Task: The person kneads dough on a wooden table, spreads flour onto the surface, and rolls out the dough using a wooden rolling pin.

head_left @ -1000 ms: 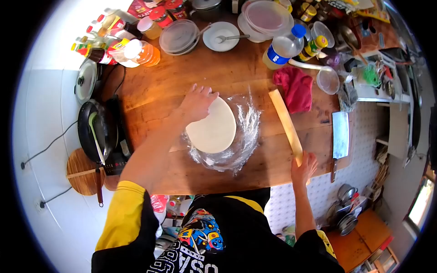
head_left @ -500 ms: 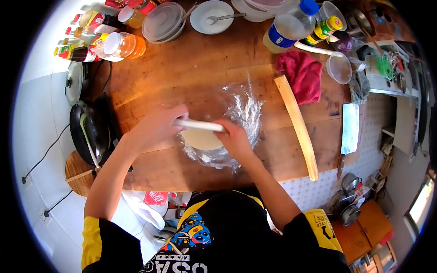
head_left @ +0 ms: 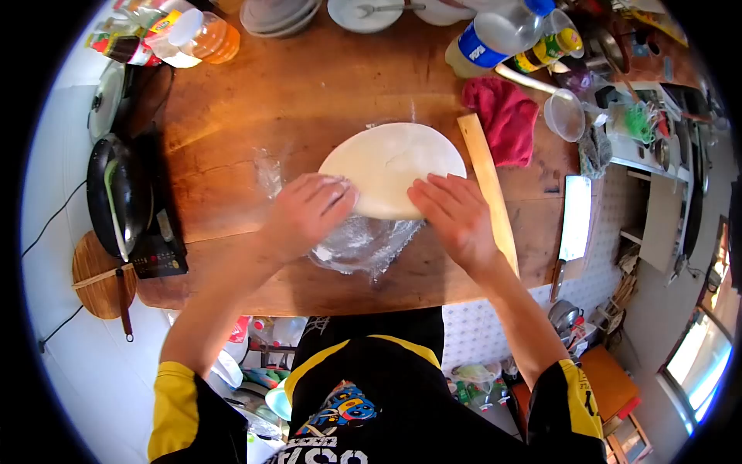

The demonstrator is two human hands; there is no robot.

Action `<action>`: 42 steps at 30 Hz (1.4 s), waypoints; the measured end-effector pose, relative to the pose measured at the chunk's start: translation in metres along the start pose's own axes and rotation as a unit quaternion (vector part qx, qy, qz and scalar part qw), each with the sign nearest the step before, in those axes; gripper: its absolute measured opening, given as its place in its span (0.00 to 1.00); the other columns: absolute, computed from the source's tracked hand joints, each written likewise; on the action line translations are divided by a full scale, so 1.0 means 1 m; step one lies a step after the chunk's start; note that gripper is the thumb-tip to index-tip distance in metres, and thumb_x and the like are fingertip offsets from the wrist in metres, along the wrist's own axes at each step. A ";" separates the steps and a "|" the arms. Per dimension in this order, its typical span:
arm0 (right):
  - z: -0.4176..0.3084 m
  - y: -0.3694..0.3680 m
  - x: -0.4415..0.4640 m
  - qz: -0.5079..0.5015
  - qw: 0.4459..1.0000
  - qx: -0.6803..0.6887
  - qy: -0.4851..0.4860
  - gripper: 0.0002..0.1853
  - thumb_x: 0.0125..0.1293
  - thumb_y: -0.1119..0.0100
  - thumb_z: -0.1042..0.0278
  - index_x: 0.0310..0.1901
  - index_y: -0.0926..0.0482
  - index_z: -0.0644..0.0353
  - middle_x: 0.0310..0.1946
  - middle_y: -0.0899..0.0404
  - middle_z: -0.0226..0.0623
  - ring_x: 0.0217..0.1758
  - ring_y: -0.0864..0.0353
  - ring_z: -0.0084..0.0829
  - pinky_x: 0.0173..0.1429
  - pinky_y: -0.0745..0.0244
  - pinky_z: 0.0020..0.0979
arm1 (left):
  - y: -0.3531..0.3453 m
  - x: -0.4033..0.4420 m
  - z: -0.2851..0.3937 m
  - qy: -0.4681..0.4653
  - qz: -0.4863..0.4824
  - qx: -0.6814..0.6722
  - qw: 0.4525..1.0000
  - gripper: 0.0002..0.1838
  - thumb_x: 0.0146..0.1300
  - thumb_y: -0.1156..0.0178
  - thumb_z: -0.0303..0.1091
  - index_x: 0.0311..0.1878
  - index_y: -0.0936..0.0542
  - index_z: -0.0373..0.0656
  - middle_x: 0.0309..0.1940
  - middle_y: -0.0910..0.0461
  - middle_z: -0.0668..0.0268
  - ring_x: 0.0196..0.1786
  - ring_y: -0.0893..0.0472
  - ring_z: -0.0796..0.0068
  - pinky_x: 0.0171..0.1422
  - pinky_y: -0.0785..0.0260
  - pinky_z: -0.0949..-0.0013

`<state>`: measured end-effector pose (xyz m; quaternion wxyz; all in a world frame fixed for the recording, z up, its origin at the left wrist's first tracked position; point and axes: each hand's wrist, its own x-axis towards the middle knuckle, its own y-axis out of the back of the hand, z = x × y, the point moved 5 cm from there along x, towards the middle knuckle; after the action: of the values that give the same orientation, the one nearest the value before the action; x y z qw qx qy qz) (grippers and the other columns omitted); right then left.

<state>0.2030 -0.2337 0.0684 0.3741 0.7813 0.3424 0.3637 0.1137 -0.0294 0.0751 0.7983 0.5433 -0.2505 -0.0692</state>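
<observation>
A flat, pale oval sheet of dough (head_left: pixel 394 166) is at the middle of the wooden table, its near edge beside a patch of white flour (head_left: pixel 363 246). My left hand (head_left: pixel 313 210) has its fingertips on the dough's near left edge, thumb side hidden. At the near right edge, my right hand (head_left: pixel 456 213) lies with its fingers over the dough and its thumb out of sight. The wooden rolling pin (head_left: pixel 488 185) rests just right of the dough, partly behind my right hand and forearm.
A cleaver (head_left: pixel 575 220) lies near the right edge of the table (head_left: pixel 255 93). Beyond the pin is a red cloth (head_left: pixel 506 120). Bottles, bowls and a jar (head_left: pixel 212 37) line the far side. A black pan (head_left: pixel 120 197) stands at the left.
The dough, lifted and held edge-on between both hands half a second ago, now lies flat, farther from me and to the right. Both hands have followed it.
</observation>
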 end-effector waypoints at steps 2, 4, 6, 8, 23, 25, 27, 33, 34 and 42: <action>0.003 -0.033 -0.034 -0.049 0.998 -0.041 0.026 0.22 0.56 0.38 0.73 0.55 0.16 0.54 0.56 0.16 0.35 0.61 0.18 0.37 0.68 0.29 0.50 | -0.041 -0.028 0.012 -0.012 0.017 0.049 0.999 0.14 0.52 0.33 0.25 0.44 0.19 0.39 0.40 0.17 0.64 0.45 0.16 0.65 0.52 0.21 0.63; 0.001 -0.063 -0.069 -0.070 0.996 -0.061 -0.009 0.23 0.57 0.39 0.74 0.57 0.18 0.55 0.60 0.19 0.35 0.65 0.21 0.37 0.72 0.34 0.52 | -0.064 -0.044 0.021 0.003 0.018 0.032 0.999 0.13 0.52 0.32 0.25 0.42 0.19 0.39 0.41 0.17 0.64 0.46 0.16 0.66 0.52 0.21 0.63; -0.008 -0.077 -0.099 -0.111 0.990 -0.060 -0.064 0.30 0.58 0.40 0.77 0.66 0.23 0.56 0.72 0.30 0.43 0.76 0.31 0.43 0.79 0.44 0.54 | -0.078 -0.059 0.030 0.021 0.015 0.012 1.000 0.11 0.51 0.32 0.25 0.39 0.19 0.39 0.41 0.17 0.64 0.47 0.16 0.66 0.52 0.21 0.63; -0.007 -0.078 -0.111 -0.058 0.985 0.005 -0.160 0.31 0.58 0.40 0.77 0.67 0.25 0.57 0.73 0.33 0.47 0.77 0.34 0.47 0.79 0.44 0.55 | -0.080 -0.069 0.030 0.043 0.020 0.004 0.999 0.15 0.50 0.32 0.26 0.43 0.17 0.37 0.44 0.17 0.62 0.50 0.17 0.63 0.54 0.21 0.60; 0.038 0.003 -0.189 0.019 0.886 -0.246 -0.393 0.29 0.72 0.42 0.63 0.71 0.33 0.65 0.70 0.31 0.52 0.74 0.35 0.54 0.76 0.43 0.53 | -0.078 -0.133 0.060 0.303 -0.110 -0.008 0.947 0.32 0.59 0.32 0.34 0.68 0.27 0.42 0.72 0.30 0.55 0.74 0.32 0.50 0.78 0.40 0.41; 0.056 -0.006 -0.238 -0.016 0.866 -0.263 -0.426 0.30 0.73 0.42 0.62 0.71 0.35 0.66 0.68 0.30 0.53 0.72 0.35 0.54 0.75 0.42 0.53 | -0.098 -0.096 0.048 0.325 -0.070 0.004 0.943 0.38 0.60 0.31 0.42 0.72 0.31 0.42 0.76 0.37 0.55 0.78 0.38 0.47 0.80 0.48 0.39; 0.064 -0.008 -0.253 -0.058 0.843 -0.280 -0.455 0.31 0.73 0.43 0.61 0.72 0.36 0.67 0.65 0.29 0.53 0.71 0.34 0.54 0.74 0.42 0.53 | -0.115 -0.063 0.044 0.312 -0.020 -0.012 0.950 0.38 0.62 0.34 0.43 0.74 0.33 0.41 0.77 0.38 0.55 0.79 0.40 0.47 0.81 0.52 0.39; 0.023 0.011 -0.222 -0.012 0.852 -0.187 -0.489 0.27 0.72 0.40 0.65 0.67 0.32 0.71 0.57 0.26 0.55 0.60 0.28 0.55 0.65 0.34 0.51 | -0.131 -0.063 0.060 0.271 -0.041 -0.048 0.960 0.40 0.61 0.33 0.50 0.74 0.32 0.44 0.77 0.37 0.58 0.79 0.39 0.54 0.81 0.49 0.41; 0.008 0.014 -0.210 -0.019 0.876 -0.170 -0.450 0.26 0.71 0.39 0.68 0.66 0.32 0.71 0.57 0.26 0.54 0.59 0.27 0.54 0.64 0.34 0.50 | -0.129 -0.076 0.065 0.270 -0.066 -0.053 0.959 0.40 0.61 0.32 0.51 0.74 0.31 0.45 0.77 0.37 0.59 0.79 0.39 0.55 0.81 0.49 0.42; -0.053 -0.063 -0.083 -0.172 0.975 -0.091 -0.108 0.24 0.63 0.40 0.76 0.62 0.24 0.64 0.53 0.19 0.43 0.58 0.21 0.43 0.62 0.31 0.43 | -0.030 -0.178 0.060 0.340 0.057 0.093 0.934 0.29 0.69 0.45 0.41 0.72 0.29 0.40 0.73 0.33 0.49 0.77 0.38 0.44 0.81 0.49 0.47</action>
<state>0.1008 -0.2526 0.0141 0.5355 0.7082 0.3948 0.2364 -0.0642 -0.0231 0.0072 0.7843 0.5908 -0.0001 0.1892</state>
